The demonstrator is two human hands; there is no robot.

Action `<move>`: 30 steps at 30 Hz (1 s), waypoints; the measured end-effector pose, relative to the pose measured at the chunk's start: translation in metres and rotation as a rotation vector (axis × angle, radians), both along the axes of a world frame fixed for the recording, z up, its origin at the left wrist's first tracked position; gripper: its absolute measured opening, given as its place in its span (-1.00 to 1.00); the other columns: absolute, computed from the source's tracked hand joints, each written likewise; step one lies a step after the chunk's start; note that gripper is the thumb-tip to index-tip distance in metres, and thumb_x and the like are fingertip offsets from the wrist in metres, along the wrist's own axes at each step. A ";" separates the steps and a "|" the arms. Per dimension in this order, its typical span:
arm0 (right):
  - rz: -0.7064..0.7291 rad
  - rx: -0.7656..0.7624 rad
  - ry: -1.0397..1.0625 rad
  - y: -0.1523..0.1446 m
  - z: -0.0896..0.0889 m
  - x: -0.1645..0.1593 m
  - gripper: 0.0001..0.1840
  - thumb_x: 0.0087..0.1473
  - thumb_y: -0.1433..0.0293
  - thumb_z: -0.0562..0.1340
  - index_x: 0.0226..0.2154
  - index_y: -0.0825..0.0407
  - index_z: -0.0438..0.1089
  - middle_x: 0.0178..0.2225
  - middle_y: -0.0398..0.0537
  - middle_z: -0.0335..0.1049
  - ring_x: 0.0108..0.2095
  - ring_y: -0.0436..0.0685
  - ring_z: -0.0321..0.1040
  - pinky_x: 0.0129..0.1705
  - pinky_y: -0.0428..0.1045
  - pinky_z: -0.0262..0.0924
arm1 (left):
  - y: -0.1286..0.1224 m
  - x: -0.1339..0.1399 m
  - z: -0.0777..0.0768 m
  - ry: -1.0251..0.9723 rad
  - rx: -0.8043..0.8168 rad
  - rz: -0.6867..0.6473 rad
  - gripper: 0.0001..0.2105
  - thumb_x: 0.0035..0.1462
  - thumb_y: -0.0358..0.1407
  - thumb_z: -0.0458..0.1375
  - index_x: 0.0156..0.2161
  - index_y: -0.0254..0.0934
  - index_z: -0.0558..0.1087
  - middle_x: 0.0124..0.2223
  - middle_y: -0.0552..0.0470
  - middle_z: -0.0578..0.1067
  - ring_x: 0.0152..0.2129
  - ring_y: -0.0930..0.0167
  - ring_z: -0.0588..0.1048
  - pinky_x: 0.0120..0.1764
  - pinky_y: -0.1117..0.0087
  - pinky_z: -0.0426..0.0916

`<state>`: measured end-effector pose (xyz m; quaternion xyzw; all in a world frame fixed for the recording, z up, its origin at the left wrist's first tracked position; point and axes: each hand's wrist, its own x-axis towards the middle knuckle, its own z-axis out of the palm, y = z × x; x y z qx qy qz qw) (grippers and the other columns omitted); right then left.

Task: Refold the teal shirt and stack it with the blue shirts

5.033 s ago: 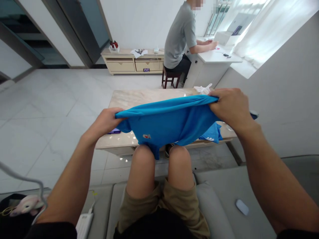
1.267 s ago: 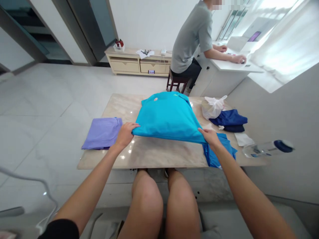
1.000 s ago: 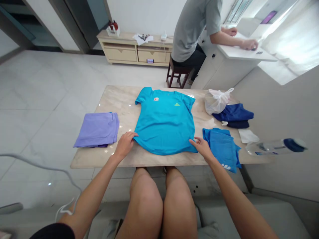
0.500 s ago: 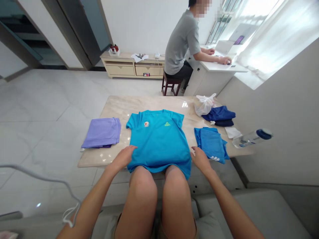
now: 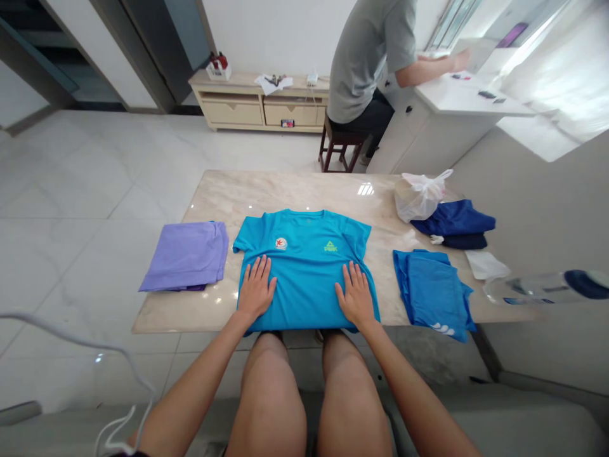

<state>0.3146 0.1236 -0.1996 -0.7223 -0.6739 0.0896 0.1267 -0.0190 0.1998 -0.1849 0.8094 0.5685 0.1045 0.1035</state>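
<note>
A turquoise short-sleeved T-shirt (image 5: pixel 304 279) lies spread on the marble-look table (image 5: pixel 295 187), its collar toward the far side. Its chest bears a round badge and a green logo, and its lower edge is at the table's near edge. My left hand (image 5: pixel 257 289) rests flat on the shirt's left part, fingers stretched out. On the right part lies my right hand (image 5: pixel 354 295), palm down with the fingers apart. Neither hand grips the cloth. Folded purple clothing (image 5: pixel 188 254) sits to the left, and a folded blue garment (image 5: pixel 432 289) to the right.
A plastic bag (image 5: pixel 419 197), dark blue clothes (image 5: pixel 457 222), a white tissue (image 5: pixel 486 264) and a clear bottle (image 5: pixel 537 287) stand along the right side. Beyond the table, a person in grey (image 5: pixel 366 60) sits at a white desk (image 5: pixel 457 95). A pale cable (image 5: pixel 71 339) hangs at left.
Both hands have moved from the shirt's side edges inward onto its front and now lie flat. The lower hem no longer drapes over my knees. My view has tilted down and come closer.
</note>
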 end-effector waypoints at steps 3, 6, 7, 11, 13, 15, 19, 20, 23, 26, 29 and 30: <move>-0.026 0.024 -0.011 0.016 0.001 0.008 -0.21 0.51 0.11 -0.06 0.59 0.17 -0.05 0.63 0.21 -0.29 0.62 0.38 -0.35 0.59 0.36 -0.30 | 0.024 0.007 0.006 0.008 0.007 -0.018 -0.34 0.53 -0.09 -0.15 0.61 -0.30 0.01 0.62 -0.16 0.06 0.57 0.13 0.01 0.56 -0.06 -0.19; -0.034 0.012 -0.024 0.024 -0.001 0.009 -0.21 0.51 0.11 -0.07 0.60 0.16 -0.07 0.63 0.19 -0.31 0.62 0.37 -0.36 0.59 0.35 -0.30 | 0.035 0.011 0.006 0.013 0.004 -0.024 -0.34 0.54 -0.09 -0.16 0.61 -0.31 0.02 0.62 -0.15 0.06 0.58 0.15 -0.01 0.56 -0.04 -0.20; -0.031 0.001 -0.025 0.023 -0.003 0.009 -0.22 0.51 0.12 -0.08 0.60 0.15 -0.08 0.63 0.19 -0.30 0.62 0.37 -0.35 0.59 0.35 -0.29 | 0.033 0.011 0.004 0.014 -0.002 -0.025 -0.34 0.54 -0.09 -0.17 0.60 -0.31 0.03 0.62 -0.16 0.06 0.58 0.14 -0.01 0.56 -0.04 -0.20; -0.027 -0.040 -0.003 0.013 -0.003 0.008 -0.23 0.50 0.14 -0.07 0.59 0.15 -0.04 0.62 0.22 -0.26 0.62 0.39 -0.33 0.57 0.38 -0.25 | 0.011 0.006 0.006 0.001 -0.054 -0.033 -0.36 0.51 -0.12 -0.13 0.57 -0.32 0.13 0.61 -0.19 0.09 0.57 0.11 0.04 0.55 -0.08 -0.17; -0.026 -0.119 0.037 0.009 0.008 0.009 -0.22 0.48 0.12 -0.02 0.56 0.16 0.03 0.61 0.27 -0.20 0.61 0.42 -0.29 0.56 0.41 -0.21 | -0.004 0.004 0.020 -0.031 -0.104 -0.018 -0.38 0.48 -0.13 -0.05 0.53 -0.32 0.23 0.58 -0.23 0.16 0.55 0.05 0.08 0.54 -0.15 -0.10; -0.055 -0.207 0.144 0.000 0.027 0.010 -0.24 0.46 0.09 0.01 0.51 0.17 0.16 0.57 0.32 -0.05 0.59 0.44 -0.17 0.53 0.46 -0.15 | -0.023 0.005 0.043 -0.114 -0.169 0.023 -0.42 0.46 -0.11 -0.01 0.45 -0.33 0.36 0.50 -0.28 0.33 0.49 0.00 0.22 0.50 -0.20 0.01; -0.092 -0.244 0.693 -0.061 0.065 -0.004 -0.19 0.45 -0.12 -0.09 0.31 0.04 0.48 0.36 0.23 0.41 0.43 0.39 0.28 0.48 0.35 0.09 | -0.090 -0.001 0.098 -0.470 -0.361 0.041 -0.46 0.51 -0.02 -0.11 0.23 -0.22 0.58 0.26 -0.18 0.61 0.24 0.13 0.56 0.35 0.02 0.39; -0.100 -0.253 0.836 -0.087 0.071 -0.011 -0.15 0.42 -0.18 -0.10 0.29 0.01 0.52 0.32 0.17 0.46 0.38 0.37 0.35 0.46 0.32 0.16 | -0.112 -0.004 0.110 -0.547 -0.402 0.031 -0.46 0.52 -0.01 -0.14 0.16 -0.18 0.63 0.22 -0.13 0.64 0.20 0.16 0.59 0.32 0.06 0.43; -0.244 -0.125 0.920 -0.177 0.077 -0.041 -0.22 0.40 -0.17 -0.11 0.36 -0.24 0.46 0.38 -0.13 0.39 0.41 0.31 0.31 0.44 0.27 0.24 | -0.186 -0.019 0.128 -0.653 -0.388 0.092 -0.45 0.54 -0.03 -0.20 0.21 -0.08 0.61 0.31 -0.04 0.58 0.29 0.20 0.52 0.43 0.07 0.33; -0.389 -0.031 0.814 -0.258 0.076 -0.074 -0.29 0.32 -0.16 -0.01 0.47 -0.60 0.18 0.45 -0.48 0.22 0.48 0.27 0.17 0.32 0.32 0.41 | -0.248 -0.031 0.126 -0.606 -0.235 0.144 -0.44 0.53 -0.06 -0.13 0.54 0.04 0.21 0.55 0.04 0.26 0.49 0.23 0.26 0.52 0.05 0.17; -0.455 -0.008 0.772 -0.308 0.077 -0.099 -0.08 0.34 -0.19 -0.02 0.60 -0.21 0.00 0.53 -0.11 0.09 0.52 0.41 0.06 0.45 0.39 0.23 | -0.285 -0.033 0.119 -0.496 -0.050 0.107 -0.33 0.53 -0.13 -0.05 0.63 0.08 -0.13 0.64 0.01 0.03 0.55 0.17 0.10 0.52 -0.08 0.15; -0.467 0.011 0.761 -0.318 0.079 -0.103 0.01 0.34 -0.21 -0.01 0.61 -0.02 -0.04 0.54 0.06 0.06 0.53 0.45 0.04 0.48 0.40 0.14 | -0.292 -0.031 0.117 -0.464 0.010 0.087 -0.30 0.53 -0.16 -0.04 0.63 0.06 -0.18 0.64 -0.03 0.00 0.55 0.14 0.08 0.51 -0.13 0.15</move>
